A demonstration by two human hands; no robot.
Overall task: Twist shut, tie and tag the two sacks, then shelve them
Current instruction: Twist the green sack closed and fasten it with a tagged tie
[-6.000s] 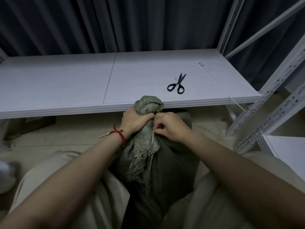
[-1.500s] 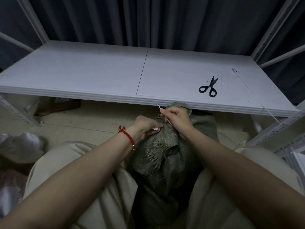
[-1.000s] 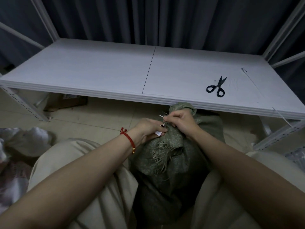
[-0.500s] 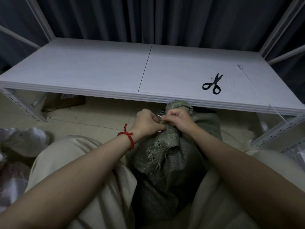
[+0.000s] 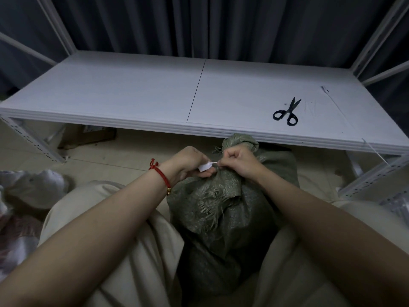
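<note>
Since half a second ago the hands are drawing slightly apart at the sack's neck, and a small white tag (image 5: 204, 167) is now showing between them; the left hand (image 5: 190, 162) is curling its fingers around that tag, while the right hand (image 5: 239, 161) is pinching a thin white tie (image 5: 214, 162) that is running from the tag to the gathered neck; the green woven sack (image 5: 221, 209) is standing on the floor between the person's knees, its bunched top (image 5: 240, 140) poking up just in front of the shelf edge; judging from this, the twisting is looking finished and the tying and tagging of this sack are under way, with shelving not yet done; a pale bundle (image 5: 33, 187) is lying on the floor at the left, and whether it is the second sack I cannot tell; the white shelf board (image 5: 132, 96) is waiting above and beyond the sack, with black scissors (image 5: 286, 113) lying on its right half and thin spare ties (image 5: 332, 100) lying near the right end; a cardboard box (image 5: 88, 136) is sitting beneath the shelf; the scissors and the loose ties are occupying only the right part, so the left half is probably offering the easier landing spot.
</note>
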